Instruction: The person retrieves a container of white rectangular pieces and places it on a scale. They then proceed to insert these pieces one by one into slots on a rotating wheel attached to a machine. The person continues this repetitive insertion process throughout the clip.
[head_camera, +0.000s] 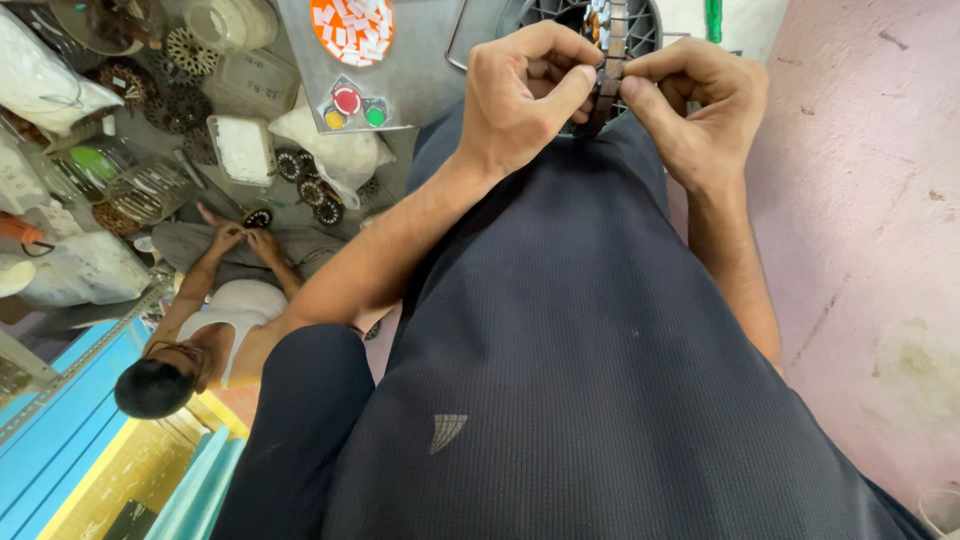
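Nearest the camera was your dark shirt (600, 380), filling the lower frame, w/ both forearms running up from it. Your left hand (520, 95) was curled tight, thumb and fingers pinched on the left side of a ring-shaped metal part (611, 60) seen edge-on, just past the shirt at top centre. Your right hand (700, 110) was clamped on the same part from the right side, thumb pressing its edge. The part stood upright betw. the two hands, copper bits showing near its top. Couldn't tell more about it; fingers hid most.

Right behind the part sat a dark slotted round cover (640, 25), partly hidden by your hands. To the right ran a pink floor (860, 200).

Further left, a co-worker (200, 330) sat on the floor, both hands (240, 238) together on a small dark round piece. Beyond that person lay more toothed round parts (310, 185), white plastic bags (340, 150) and a grey panel (420, 70) w/ red, yellow and green buttons (350, 105). An orange dish of white slips (352, 28) sat at the top edge.
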